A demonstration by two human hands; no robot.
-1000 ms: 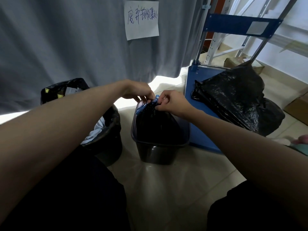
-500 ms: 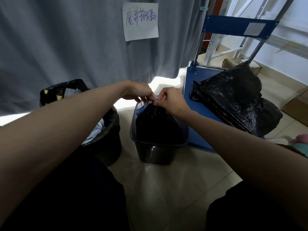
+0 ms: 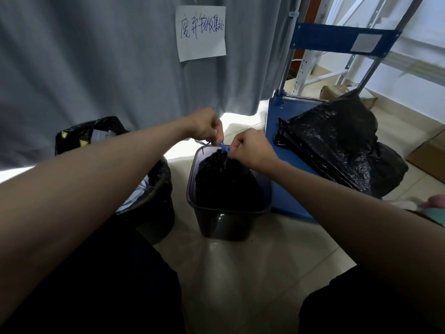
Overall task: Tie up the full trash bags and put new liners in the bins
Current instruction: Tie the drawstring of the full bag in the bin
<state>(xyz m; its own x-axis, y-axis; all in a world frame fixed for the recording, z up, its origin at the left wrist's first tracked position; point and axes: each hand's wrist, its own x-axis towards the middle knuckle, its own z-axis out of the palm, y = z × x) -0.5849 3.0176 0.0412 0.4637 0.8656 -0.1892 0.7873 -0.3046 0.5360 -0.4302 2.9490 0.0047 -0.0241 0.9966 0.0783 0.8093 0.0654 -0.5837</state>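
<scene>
Black bags: three; bins: two; both hands pinching drawstring.

Left hand and right hand pinch blue drawstring atop black bag.

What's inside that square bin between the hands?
A black trash bag sits in the square bin, its neck gathered with a blue drawstring pinched by the left hand and right hand. The bag's contents are hidden.

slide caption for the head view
Both hands pinch the blue drawstring on a black trash bag in the square bin.
</scene>
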